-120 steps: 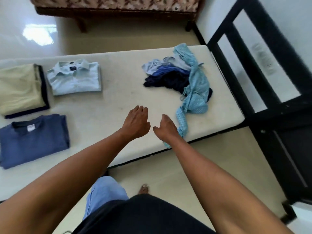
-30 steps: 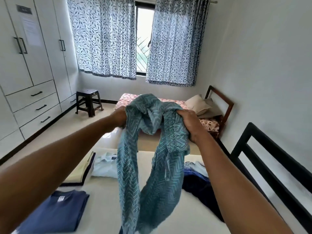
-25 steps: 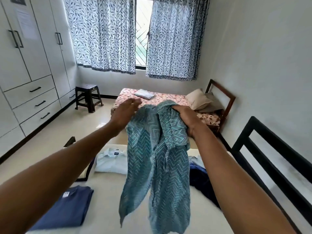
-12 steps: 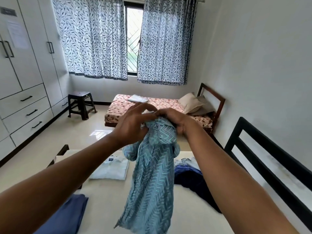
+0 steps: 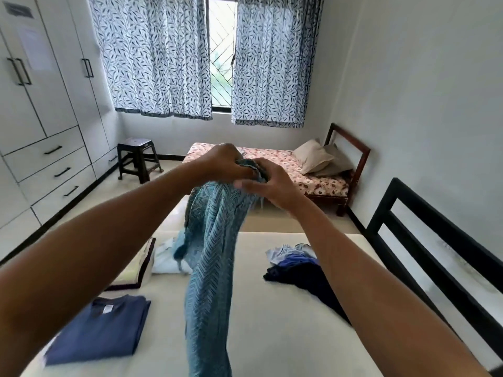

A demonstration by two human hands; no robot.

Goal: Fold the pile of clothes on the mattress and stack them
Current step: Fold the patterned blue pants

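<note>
Two hands meet in the air above the cream foam mattress [image 5: 272, 322], both closed on the bunched top of a long teal cloth with a herringbone weave [image 5: 212, 240]. The left hand [image 5: 226, 164] curls its fingers over the gathered fabric from above, and the right hand [image 5: 269, 186] grips the same bunch just beside it, thumb pointing toward the left. The cloth hangs down from them in a loose, twisted column; its lower end runs out of view, so whether it touches the mattress cannot be told. The step in hand looks like finding the edges before folding. To do it well, each hand should probably work along the top hem to a corner, then draw apart so the fabric opens flat and the twist falls out; folding it bunched would trap creases. Laying it on the bare stretch of mattress between the folded navy blue T-shirt [image 5: 100, 330] and the loose heap of dark and pale blue unfolded clothes [image 5: 294, 265] would disturb neither.
</note>
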